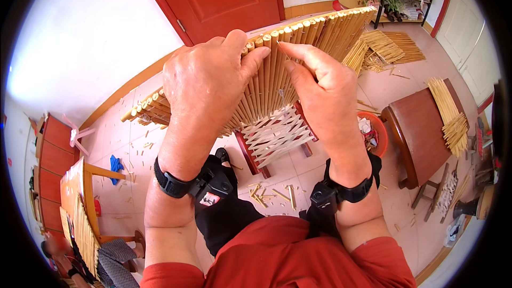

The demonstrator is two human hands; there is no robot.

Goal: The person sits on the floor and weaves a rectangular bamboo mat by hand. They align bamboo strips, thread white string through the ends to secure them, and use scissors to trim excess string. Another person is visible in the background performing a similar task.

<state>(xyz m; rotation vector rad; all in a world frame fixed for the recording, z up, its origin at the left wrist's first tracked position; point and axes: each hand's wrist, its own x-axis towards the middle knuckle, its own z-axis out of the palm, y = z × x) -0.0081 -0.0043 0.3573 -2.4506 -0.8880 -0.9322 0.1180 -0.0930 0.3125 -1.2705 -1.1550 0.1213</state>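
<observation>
A wide mat of bound reed stalks stands in front of me, its row of pale cut ends along the upper edge. My left hand is closed on that edge left of the middle, with the thumb pressed over the stalk ends. Just to the right, my right hand pinches a thin thread with index finger and thumb, close against the stalks. Whether a needle is on it is too small to tell. Both wrists wear black straps with small devices.
Below the mat stands a stool with a criss-cross strap seat. An orange bucket and a brown table are at right. Reed bundles lie behind. Cut pieces litter the floor. Another person sits lower left.
</observation>
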